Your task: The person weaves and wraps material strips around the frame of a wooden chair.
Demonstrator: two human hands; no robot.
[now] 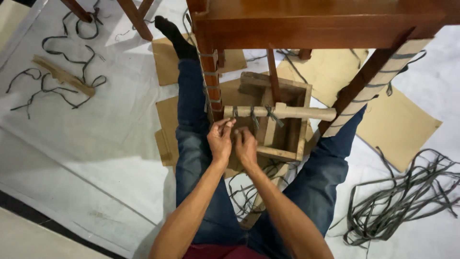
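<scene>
The bottom edge of the view cuts off both forearms at the elbows, and also a dark red piece of clothing. The person sits on the floor [96,144], which a white sheet covers, with two legs in blue jeans spread apart. One foot in a black sock [175,36] shows far up; the other foot is hidden behind the furniture.

Both arms reach forward and the two hands meet between the knees. The left hand [220,141] has its fingers bent and the fingertips pinched together just at the wrapped bar [280,112]. The right hand [245,146] touches it side by side, fingers curled down. What they pinch is too small to see; it may be the end of a grey strap [274,116], but I cannot tell this surely.

The bar lies across, at the level of the fingertips, wrapped in pale paper and tied with about three grey straps. Behind it is one open wooden frame [287,139], partly hidden by the bar. Two furniture legs stand at the sides, wrapped and strapped: the left leg [211,72] and the right leg [378,81]. Above, the brown top [316,24] is cut off by the edge.

Several flat cardboard sheets [402,124] lie under it all. One heap of loose straps [402,201] lies far right, and more strap pieces [57,86] far left.
</scene>
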